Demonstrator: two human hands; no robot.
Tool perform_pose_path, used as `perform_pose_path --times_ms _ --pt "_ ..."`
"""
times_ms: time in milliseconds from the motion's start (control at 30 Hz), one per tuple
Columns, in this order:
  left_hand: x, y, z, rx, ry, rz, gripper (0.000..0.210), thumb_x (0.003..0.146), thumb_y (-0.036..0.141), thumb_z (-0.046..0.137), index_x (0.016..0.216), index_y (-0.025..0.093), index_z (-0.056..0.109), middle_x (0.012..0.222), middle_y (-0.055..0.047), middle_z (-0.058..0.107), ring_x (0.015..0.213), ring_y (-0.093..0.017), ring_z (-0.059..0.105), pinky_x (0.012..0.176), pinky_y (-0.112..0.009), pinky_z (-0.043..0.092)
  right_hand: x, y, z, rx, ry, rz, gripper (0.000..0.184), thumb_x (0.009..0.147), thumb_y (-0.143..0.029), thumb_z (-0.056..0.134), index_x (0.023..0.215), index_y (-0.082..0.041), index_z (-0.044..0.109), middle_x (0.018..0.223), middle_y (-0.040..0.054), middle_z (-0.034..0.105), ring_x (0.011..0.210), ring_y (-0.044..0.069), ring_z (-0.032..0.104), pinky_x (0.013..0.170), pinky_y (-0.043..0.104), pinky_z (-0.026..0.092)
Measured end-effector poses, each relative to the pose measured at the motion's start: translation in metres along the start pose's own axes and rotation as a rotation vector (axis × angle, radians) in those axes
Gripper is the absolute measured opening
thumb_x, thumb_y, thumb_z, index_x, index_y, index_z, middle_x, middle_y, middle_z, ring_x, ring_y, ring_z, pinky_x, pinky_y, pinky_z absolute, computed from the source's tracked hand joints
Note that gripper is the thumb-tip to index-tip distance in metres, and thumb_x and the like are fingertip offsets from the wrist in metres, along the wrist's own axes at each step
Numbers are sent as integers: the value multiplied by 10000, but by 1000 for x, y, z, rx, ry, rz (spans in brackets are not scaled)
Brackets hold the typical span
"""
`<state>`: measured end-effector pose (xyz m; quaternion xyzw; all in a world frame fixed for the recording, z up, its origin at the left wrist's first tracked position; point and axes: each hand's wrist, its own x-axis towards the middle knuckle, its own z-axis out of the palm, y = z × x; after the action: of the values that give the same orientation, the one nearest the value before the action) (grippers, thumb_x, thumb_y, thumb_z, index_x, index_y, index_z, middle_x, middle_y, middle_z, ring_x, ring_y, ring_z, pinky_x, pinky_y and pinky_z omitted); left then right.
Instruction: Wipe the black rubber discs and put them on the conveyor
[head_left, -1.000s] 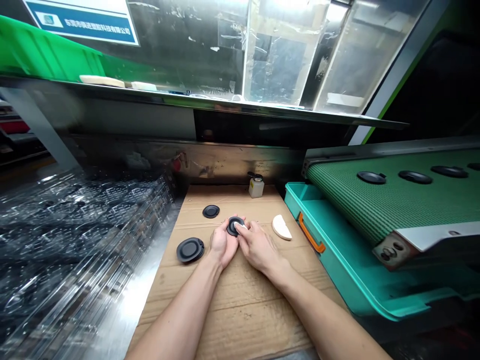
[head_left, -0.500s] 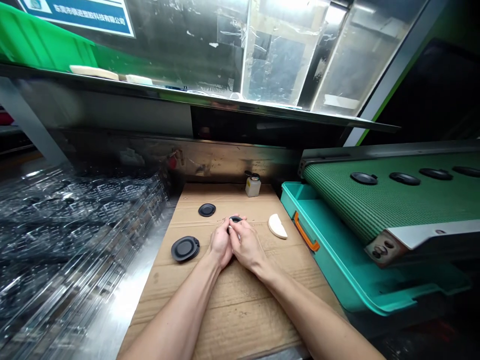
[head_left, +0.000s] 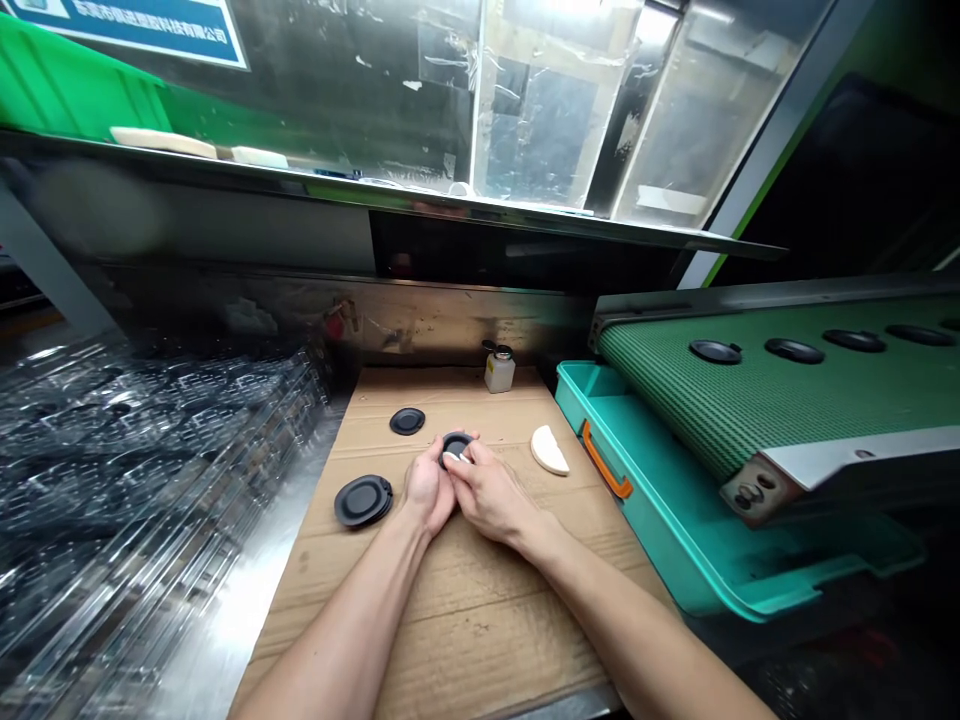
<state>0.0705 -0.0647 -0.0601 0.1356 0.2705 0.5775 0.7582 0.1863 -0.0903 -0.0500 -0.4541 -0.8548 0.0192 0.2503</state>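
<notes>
Over the middle of the cardboard sheet [head_left: 465,600], my left hand [head_left: 429,492] is closed around a round black plastic lid [head_left: 456,443]. My right hand [head_left: 484,490] grips the same lid from the other side, with something small and white at its fingertips, perhaps a bit of cloth. To the left lies a small stack of black lids [head_left: 363,501], and a single black lid [head_left: 407,421] is farther back. A white half-round pad [head_left: 550,451] rests right of my hands. At the back of the cardboard stands a small white bottle [head_left: 499,370] with its dark cap flipped up.
Right of the cardboard, a teal bin [head_left: 675,560] with an orange handle [head_left: 606,462] sits under a green conveyor belt [head_left: 697,400] carrying several black lids. Stacked clear plastic trays [head_left: 150,480] fill the left side. A metal shelf edge [head_left: 450,205] crosses above the back.
The lid between my hands has tilted into fuller view, and my right fingers have shifted across its face. The whole view has moved slightly to the right.
</notes>
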Motion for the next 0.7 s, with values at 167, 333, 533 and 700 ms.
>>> perform_pose_path --times_ms 167,333,533,700 --pt "0 3 0 4 -44 6 248 923 247 421 966 123 632 1027 -152 694 1004 -250 652 893 -419 525 -3 9 -8 -77 33 61 300 958 -238 408 1217 -231 561 1053 82 544 907 185 503 812 309 407" --pt "1 -4 3 37 -52 39 241 920 242 452 968 113 650 1014 -138 697 994 -228 652 921 -377 509 5 11 -7 -15 10 -35 267 966 -243 400 1180 -200 554 1078 84 575 975 193 518 887 324 408" --pt "0 -7 2 97 -65 96 190 908 218 488 958 130 650 999 -103 696 959 -200 656 881 -346 521 9 13 -6 -47 54 124 201 959 -223 402 1068 -177 564 1009 87 602 930 194 551 863 318 427" --pt "-1 -8 2 104 -36 80 210 906 238 487 984 122 644 998 -128 696 938 -219 662 876 -374 521 4 9 -4 16 4 106 137 915 -197 460 973 -186 584 985 72 616 868 174 572 794 278 435"
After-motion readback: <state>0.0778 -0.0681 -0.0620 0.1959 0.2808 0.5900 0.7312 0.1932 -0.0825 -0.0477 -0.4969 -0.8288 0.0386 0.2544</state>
